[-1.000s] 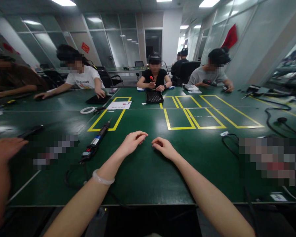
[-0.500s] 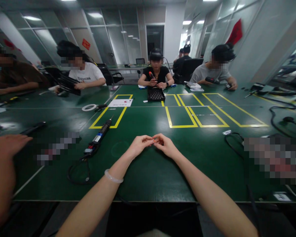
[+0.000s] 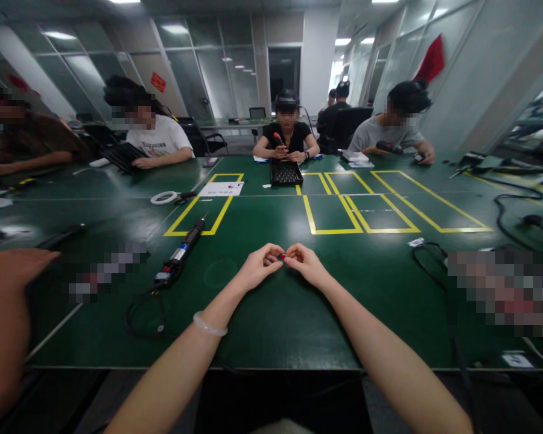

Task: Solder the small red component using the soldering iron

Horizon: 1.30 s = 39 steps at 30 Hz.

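Observation:
Above the green table, my left hand (image 3: 260, 266) and my right hand (image 3: 306, 265) meet at the fingertips. Between them is a small red piece (image 3: 283, 257), mostly covered by the fingers and too small to name. My right thumb and index finger pinch it. The thumb and fingertips of my left hand close on its other side, the fingers curved with a gap behind them. A pale bangle (image 3: 209, 325) circles my left wrist. To the left of my hands lies an electric screwdriver (image 3: 179, 253) with its bit pointing away and a cable looped below.
Yellow tape outlines (image 3: 335, 231) mark the green table (image 3: 271, 328). A white sheet (image 3: 221, 188) and a white cable coil (image 3: 163, 197) lie farther off. Across the table a person works over a black tray (image 3: 286, 175). Another person's arm (image 3: 9, 301) reaches in at left.
My fingers have shifted around the red piece, and more of it shows. My left fingers have lifted and spread slightly. At the far left, a co-worker has lowered a dark panel.

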### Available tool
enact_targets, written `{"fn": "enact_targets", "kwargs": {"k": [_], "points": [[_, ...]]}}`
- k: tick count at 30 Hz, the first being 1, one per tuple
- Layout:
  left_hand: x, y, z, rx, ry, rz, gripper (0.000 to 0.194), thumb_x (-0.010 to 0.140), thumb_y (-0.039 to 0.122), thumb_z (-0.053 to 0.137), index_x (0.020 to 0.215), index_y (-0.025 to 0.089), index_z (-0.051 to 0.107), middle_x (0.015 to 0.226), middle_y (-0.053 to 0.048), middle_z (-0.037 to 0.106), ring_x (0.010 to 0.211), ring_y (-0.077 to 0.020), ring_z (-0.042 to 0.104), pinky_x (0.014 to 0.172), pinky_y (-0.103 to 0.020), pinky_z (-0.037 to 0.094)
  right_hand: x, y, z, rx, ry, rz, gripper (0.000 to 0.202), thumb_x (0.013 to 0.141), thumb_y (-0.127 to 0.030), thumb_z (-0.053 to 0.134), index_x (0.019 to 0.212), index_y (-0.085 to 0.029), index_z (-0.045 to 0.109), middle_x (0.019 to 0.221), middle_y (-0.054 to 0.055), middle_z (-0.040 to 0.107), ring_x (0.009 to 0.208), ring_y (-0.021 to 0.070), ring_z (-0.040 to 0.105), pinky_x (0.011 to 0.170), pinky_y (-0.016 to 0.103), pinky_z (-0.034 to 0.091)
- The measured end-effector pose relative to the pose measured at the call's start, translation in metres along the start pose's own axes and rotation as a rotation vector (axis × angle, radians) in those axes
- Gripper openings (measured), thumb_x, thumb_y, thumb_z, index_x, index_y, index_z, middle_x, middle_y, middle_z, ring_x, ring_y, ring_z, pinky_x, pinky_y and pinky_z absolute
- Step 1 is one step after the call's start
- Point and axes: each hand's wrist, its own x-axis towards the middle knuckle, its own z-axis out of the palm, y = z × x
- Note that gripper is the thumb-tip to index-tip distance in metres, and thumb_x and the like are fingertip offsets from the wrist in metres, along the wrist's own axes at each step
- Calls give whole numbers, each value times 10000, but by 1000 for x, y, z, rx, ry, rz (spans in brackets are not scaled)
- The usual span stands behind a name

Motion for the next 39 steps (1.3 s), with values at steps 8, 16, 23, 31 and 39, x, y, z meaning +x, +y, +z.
{"fn": "enact_targets", "kwargs": {"k": [8,16,23,31,39], "points": [[-2,-1,-1,103,32,57,250,864,367,561,1011,180,638,944,-42,685,878,-167,636,802,-289,478,-2,-3,1,28,-43,16,337,792,-482,659,875,-168,572,733,-2,616,635,120,571,621,260,452],[-4,5,2,75,44,77,243,819,318,617,1028,194,602,932,-33,667,860,-159,631,792,-280,482,-1,-5,0,131,-20,39,359,771,-509,670,795,-165,570,683,11,654,613,122,600,618,268,492],[-3,4,1,73,46,74,183,837,319,589,964,189,613,906,-28,666,855,-157,627,809,-285,475,-1,-5,0,140,-27,56,333,784,-479,662,845,-162,582,667,2,647,591,114,589,603,257,489],[-2,-4,-1,-3,38,-33,284,838,398,590,979,153,616,905,-47,668,815,-157,616,743,-273,462,-3,-5,2,185,-65,3,342,739,-401,733,940,-169,583,748,-3,652,632,111,598,631,256,484],[-3,-1,1,-45,7,-37,341,830,402,601,1075,167,590,912,-34,662,794,-141,603,727,-251,450,-1,-6,-1,127,-43,44,385,801,-542,633,827,-159,597,670,22,669,613,131,621,625,270,499]]}}
